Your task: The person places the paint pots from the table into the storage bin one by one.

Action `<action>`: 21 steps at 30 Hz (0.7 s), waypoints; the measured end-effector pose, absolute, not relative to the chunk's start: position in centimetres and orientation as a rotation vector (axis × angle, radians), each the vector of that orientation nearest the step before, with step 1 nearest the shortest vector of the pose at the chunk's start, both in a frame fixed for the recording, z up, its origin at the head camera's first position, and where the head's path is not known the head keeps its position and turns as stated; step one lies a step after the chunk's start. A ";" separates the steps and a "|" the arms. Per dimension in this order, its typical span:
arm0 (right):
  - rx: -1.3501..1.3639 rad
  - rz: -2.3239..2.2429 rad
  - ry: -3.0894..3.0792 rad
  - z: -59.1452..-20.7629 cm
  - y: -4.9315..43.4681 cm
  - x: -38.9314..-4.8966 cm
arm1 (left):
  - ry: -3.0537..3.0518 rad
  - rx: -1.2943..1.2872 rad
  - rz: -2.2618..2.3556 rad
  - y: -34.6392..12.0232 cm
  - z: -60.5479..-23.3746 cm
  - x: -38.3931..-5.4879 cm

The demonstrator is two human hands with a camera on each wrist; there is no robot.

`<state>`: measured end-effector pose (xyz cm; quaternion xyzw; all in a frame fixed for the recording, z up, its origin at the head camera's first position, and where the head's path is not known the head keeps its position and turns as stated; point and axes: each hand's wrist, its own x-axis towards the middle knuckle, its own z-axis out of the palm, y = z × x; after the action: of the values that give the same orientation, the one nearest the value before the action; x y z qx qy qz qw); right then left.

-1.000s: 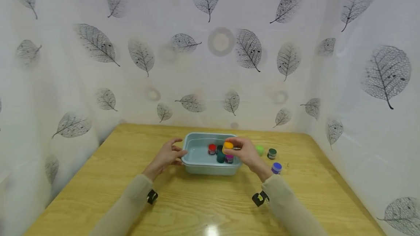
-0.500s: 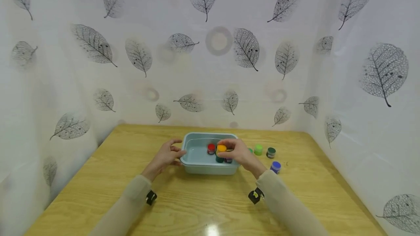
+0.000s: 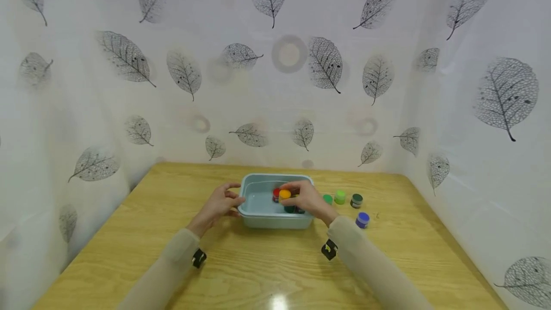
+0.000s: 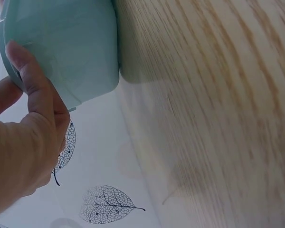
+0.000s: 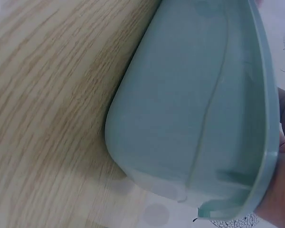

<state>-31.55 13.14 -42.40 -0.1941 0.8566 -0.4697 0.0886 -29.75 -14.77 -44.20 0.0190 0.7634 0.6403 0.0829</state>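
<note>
A light blue-green plastic tub [image 3: 277,223] stands on the wooden table. My left hand [image 3: 217,206] pinches its left rim; the left wrist view has the thumb and fingers [image 4: 34,85] at that rim. With thumb and fingers, my right hand [image 3: 311,201] holds an orange-lidded paint jar [image 3: 284,195] inside the tub's outline, close to a red jar [image 3: 276,193]. A dark green jar [image 3: 289,209] lies under that hand, and other jars there are partly covered by it. In the right wrist view the tub wall [image 5: 166,104] hides the fingers and the jar.
To the tub's right on the table [image 3: 267,271] stand a green jar [image 3: 328,199], a lime green jar [image 3: 340,197], a dark green jar [image 3: 356,200] and a blue-violet jar [image 3: 362,220]. A leaf-print curtain [image 3: 267,99] hangs behind the table.
My right hand has carried the orange jar leftward within the tub, toward the red jar. The green jar right of the tub has come into view. My left hand stays at the rim.
</note>
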 end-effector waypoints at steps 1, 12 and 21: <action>-0.582 -1.385 2.552 -42.4 13.0 -31.7 | 2.280 0.061 1.910 -14.8 -44.2 -29.8; -0.633 -1.292 2.583 -42.6 11.8 -32.9 | 2.281 0.079 1.901 -14.9 -44.2 -30.1; -0.611 -1.168 2.669 -43.3 11.1 -33.9 | 2.274 0.089 1.893 -14.9 -44.3 -30.1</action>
<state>-33.94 11.08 -43.31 -0.2044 0.8936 -0.3910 0.0826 -30.14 -14.86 -44.34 0.0298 0.7651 0.6368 0.0904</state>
